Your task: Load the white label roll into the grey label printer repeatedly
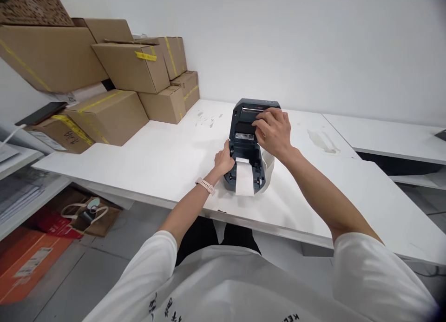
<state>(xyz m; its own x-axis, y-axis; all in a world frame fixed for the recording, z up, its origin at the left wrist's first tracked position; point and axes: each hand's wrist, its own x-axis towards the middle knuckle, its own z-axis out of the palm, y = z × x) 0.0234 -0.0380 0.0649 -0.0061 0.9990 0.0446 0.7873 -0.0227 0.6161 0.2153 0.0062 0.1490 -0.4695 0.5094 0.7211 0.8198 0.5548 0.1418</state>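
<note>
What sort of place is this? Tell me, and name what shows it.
Probably a packing or shipping room: taped cardboard boxes stacked at the left, and a label printer open on the white table, paper loaded, with the left hand and right hand on it.

Letters "KE" on white shirt (244, 285), unreadable scrawl on box tape (73, 129), printer sticker (244, 136) illegible

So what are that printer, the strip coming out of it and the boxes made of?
Printer: dark grey plastic, it seems, matte with moulded edges. Strip: thin white paper, probably label stock; it lies flat and smooth. Boxes: brown cardboard, dull, with folded flaps and yellow tape.
</note>
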